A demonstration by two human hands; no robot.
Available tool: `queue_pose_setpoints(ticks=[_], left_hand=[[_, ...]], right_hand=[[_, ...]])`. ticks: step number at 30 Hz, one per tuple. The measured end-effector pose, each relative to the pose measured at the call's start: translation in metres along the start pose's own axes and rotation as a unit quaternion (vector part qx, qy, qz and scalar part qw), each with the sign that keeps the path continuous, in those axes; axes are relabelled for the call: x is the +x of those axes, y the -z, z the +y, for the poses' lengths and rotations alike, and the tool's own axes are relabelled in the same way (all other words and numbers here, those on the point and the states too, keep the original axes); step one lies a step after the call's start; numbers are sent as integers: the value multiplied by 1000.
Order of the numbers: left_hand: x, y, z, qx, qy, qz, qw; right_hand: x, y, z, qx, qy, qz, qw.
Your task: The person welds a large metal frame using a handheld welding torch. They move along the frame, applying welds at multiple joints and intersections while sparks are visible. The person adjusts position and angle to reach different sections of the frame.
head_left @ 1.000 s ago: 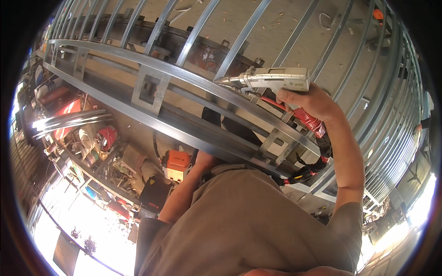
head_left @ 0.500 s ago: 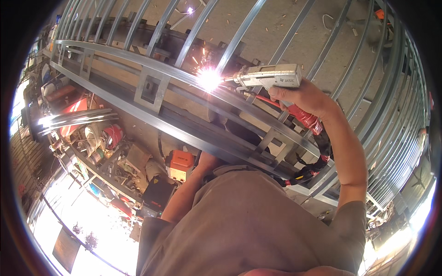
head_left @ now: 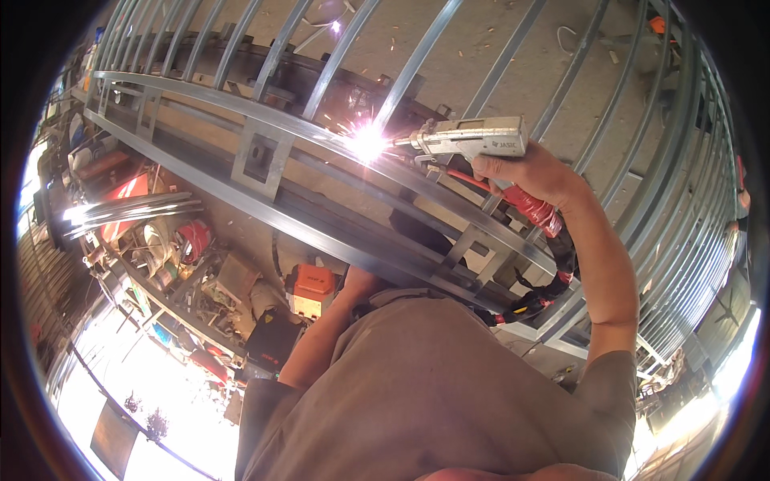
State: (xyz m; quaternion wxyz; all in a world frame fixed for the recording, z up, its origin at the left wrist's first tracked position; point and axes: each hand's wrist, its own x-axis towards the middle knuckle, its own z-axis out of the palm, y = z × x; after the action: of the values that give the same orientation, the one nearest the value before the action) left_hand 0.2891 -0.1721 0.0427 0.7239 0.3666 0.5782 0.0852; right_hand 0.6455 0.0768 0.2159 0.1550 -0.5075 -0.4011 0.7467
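Note:
My right hand [head_left: 533, 170] is wrapped round the red-taped handle of a silver welding gun [head_left: 473, 136]. The gun points left, its nozzle close to a galvanised steel rail [head_left: 445, 188] of a long barred frame. A bright white-violet glare with sparks [head_left: 367, 145] burns at the nozzle end, hiding the spot on the rail where an upright bar meets it. From the handle a dark cable [head_left: 568, 255] runs down toward my waist. Low at my left side, my left hand [head_left: 362, 280] is beside the near rail [head_left: 321, 232]; its fingers are hidden.
Parallel steel bars [head_left: 501, 60] fan out beyond the rail. Square-holed plates [head_left: 261, 156] link the two rails. At the left are an orange-topped box [head_left: 313, 280], a black case [head_left: 273, 341], a bundle of shiny rods [head_left: 132, 212] and a cluttered rack.
The glare and the gun's nozzle have shifted slightly right and down in view, and fewer sparks rise above it. The dark shape beneath the frame looks different. My left hand has hardly moved.

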Motion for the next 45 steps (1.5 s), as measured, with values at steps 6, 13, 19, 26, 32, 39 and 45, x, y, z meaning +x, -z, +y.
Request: queue_pose_setpoints(ticks=[6, 13, 19, 26, 32, 39, 45], left_hand=[[1, 2, 2, 78, -4, -22, 997], [5, 7, -2, 181, -19, -35, 983], [6, 8, -46, 378, -164, 49, 910], [15, 28, -58, 479, -154, 3, 864], [16, 48, -45, 525, -178, -2, 832], [5, 81, -46, 550, -219, -25, 806], [-3, 123, -51, 449, -150, -16, 881]], right_hand=[[-5, -2, -1, -13, -10, 11, 1000], [-7, -1, 3, -35, -6, 29, 999], [-39, 9, -2, 2, -40, 82, 996], [-109, -3, -10, 30, 44, 180, 982], [-149, -29, -2, 40, 73, 208, 975], [-165, -80, -18, 3, 113, 230, 967], [-173, -167, -47, 13, 124, 330, 936]])
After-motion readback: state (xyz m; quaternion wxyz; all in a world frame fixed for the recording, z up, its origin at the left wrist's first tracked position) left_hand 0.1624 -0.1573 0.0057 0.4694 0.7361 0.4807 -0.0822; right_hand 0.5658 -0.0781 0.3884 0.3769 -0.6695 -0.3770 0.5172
